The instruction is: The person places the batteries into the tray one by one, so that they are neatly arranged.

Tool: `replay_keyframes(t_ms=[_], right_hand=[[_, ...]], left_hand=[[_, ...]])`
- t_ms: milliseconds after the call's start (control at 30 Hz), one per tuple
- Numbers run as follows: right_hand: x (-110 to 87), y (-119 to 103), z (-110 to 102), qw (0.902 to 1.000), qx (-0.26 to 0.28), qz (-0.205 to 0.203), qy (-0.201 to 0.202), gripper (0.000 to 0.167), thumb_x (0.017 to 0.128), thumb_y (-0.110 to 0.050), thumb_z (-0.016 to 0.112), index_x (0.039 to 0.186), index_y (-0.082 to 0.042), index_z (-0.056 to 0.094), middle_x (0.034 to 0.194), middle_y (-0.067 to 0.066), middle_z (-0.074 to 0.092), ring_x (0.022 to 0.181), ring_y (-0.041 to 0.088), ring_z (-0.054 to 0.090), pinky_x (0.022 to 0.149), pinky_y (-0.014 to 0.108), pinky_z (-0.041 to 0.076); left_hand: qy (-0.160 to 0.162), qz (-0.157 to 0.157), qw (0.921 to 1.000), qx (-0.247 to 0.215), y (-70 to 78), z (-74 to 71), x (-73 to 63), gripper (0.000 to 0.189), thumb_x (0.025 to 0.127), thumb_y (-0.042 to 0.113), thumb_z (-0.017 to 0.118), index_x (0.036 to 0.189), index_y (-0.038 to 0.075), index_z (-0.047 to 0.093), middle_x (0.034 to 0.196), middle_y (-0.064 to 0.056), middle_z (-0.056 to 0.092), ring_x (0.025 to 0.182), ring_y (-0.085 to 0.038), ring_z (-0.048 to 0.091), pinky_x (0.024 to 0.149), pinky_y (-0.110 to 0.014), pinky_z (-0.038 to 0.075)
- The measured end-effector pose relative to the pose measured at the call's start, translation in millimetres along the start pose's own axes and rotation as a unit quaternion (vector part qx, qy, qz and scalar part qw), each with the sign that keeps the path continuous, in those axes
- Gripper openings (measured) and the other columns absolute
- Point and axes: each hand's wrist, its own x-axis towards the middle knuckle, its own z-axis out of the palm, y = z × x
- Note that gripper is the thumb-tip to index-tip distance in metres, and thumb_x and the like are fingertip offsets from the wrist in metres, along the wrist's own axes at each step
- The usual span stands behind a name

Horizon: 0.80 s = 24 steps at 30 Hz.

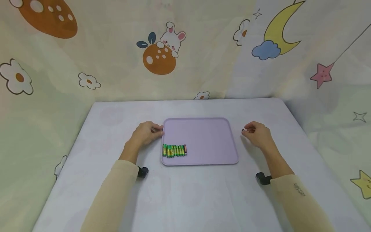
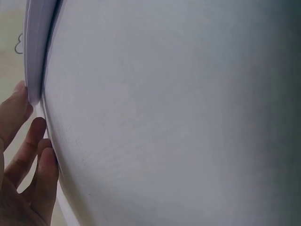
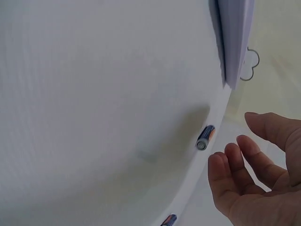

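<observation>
A shallow lilac tray [image 1: 203,138] lies on the table. My left hand [image 1: 147,132] is at its left edge; in the left wrist view the thumb [image 2: 18,106] touches the tray's rim [image 2: 36,56]. Several green-and-yellow batteries [image 1: 173,150] stand side by side in a row at the tray's lower left, with one black-and-orange battery [image 1: 185,149] ending the row. Right of the tray hovers my right hand [image 1: 258,134], fingers loosely bent, holding nothing. Close to its fingertips a dark blue-and-orange battery [image 3: 205,137] lies on the table. A second such battery [image 3: 169,220] shows at the view's bottom.
The white-covered table [image 1: 200,196] reaches to a patterned cloth wall [image 1: 203,64] behind and at both sides. A black wrist-camera mount [image 1: 143,172] sticks out under the left sleeve, and another mount [image 1: 263,178] under the right one.
</observation>
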Motion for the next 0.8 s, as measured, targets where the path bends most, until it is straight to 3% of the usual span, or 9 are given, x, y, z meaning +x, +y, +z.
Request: replay_keyframes(t_ms=[267, 533, 800], right_hand=[[11.0, 21.1, -5.2, 0.9995, -0.007, 0.031, -0.003, 0.044, 0.098, -0.031, 0.067, 0.124, 0.004, 0.061, 0.119, 0.024, 0.065, 0.106, 0.037, 0.06, 0.08, 0.04, 0.051], [14.4, 36.1, -11.2, 0.9962, 0.045, 0.064, -0.038, 0.056, 0.097, -0.037, 0.07, 0.133, 0.005, 0.056, 0.126, 0.027, 0.062, 0.114, 0.04, 0.057, 0.089, 0.047, 0.047], [16.9, 32.7, -7.1, 0.9974, 0.03, 0.052, -0.04, 0.055, 0.093, -0.034, 0.075, 0.128, 0.006, 0.058, 0.117, 0.024, 0.065, 0.107, 0.038, 0.058, 0.087, 0.046, 0.047]], left_hand=[[0.004, -0.003, 1.0, 0.0, -0.4, 2.5, -0.9, 0.039, 0.094, 0.042, 0.075, 0.128, 0.024, 0.074, 0.12, -0.005, 0.072, 0.11, -0.025, 0.065, 0.093, -0.046, 0.051], [0.005, -0.001, 1.0, 0.0, 0.7, 1.8, 0.6, 0.038, 0.094, 0.041, 0.075, 0.128, 0.023, 0.074, 0.121, -0.006, 0.071, 0.109, -0.026, 0.065, 0.092, -0.046, 0.051], [0.001, -0.003, 1.0, 0.005, 4.1, 1.3, -0.8, 0.039, 0.095, 0.04, 0.074, 0.129, 0.023, 0.073, 0.122, -0.005, 0.071, 0.11, -0.026, 0.065, 0.093, -0.046, 0.051]])
